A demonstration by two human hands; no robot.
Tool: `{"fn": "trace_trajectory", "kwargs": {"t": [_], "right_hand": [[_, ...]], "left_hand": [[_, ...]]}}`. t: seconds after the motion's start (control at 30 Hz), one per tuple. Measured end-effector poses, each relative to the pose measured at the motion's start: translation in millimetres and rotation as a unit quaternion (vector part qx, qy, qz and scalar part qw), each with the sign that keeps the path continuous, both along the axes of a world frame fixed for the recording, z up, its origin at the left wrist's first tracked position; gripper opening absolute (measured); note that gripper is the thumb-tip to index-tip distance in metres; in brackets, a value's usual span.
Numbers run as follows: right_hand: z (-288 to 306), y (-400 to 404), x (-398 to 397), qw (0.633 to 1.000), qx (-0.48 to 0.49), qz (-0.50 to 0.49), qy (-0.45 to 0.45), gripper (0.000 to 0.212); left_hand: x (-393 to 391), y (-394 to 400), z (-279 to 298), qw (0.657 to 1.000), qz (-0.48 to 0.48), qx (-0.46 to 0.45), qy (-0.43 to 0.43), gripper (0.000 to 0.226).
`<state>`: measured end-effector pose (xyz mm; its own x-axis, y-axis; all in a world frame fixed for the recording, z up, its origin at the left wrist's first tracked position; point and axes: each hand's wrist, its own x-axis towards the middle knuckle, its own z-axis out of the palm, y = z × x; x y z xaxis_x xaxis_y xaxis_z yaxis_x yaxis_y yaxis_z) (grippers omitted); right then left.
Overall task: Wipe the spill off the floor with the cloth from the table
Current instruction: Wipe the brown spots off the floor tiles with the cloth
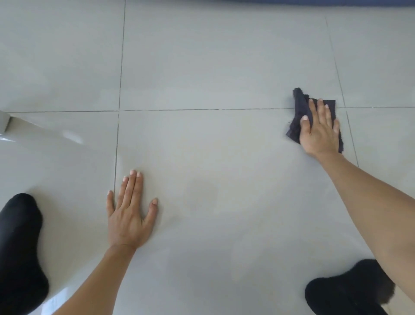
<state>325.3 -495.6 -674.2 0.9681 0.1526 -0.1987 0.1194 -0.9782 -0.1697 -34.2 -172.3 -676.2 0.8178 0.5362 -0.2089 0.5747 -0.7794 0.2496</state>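
A dark cloth lies crumpled on the pale grey tiled floor at the right, across a grout line. My right hand presses flat on top of it, fingers spread, the arm stretched out. My left hand rests palm down on the bare tile at the lower left, fingers apart, holding nothing. A faint dull smear shows on the tile between the hands; I cannot tell whether it is wet.
My two feet in black socks stand at the lower left and lower right. A pale furniture leg touches the floor at the left edge. A dark blue strip runs along the top edge.
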Motion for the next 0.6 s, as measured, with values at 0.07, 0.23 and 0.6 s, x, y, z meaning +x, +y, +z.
{"fn": "trace_trajectory", "kwargs": {"t": [0.07, 0.23, 0.6], "right_hand": [[1, -25, 0, 0.999, -0.001, -0.043, 0.003, 0.056], [1, -55, -13, 0.996, 0.000, -0.093, 0.004, 0.057], [-3, 22, -75, 0.996, -0.017, -0.091, -0.011, 0.058]], "left_hand": [[0, 0, 0, 1.000, 0.001, 0.001, 0.000, 0.072], [0, 0, -1, 1.000, 0.005, 0.005, 0.003, 0.071], [-3, 3, 0, 1.000, -0.009, -0.007, 0.002, 0.071]]}}
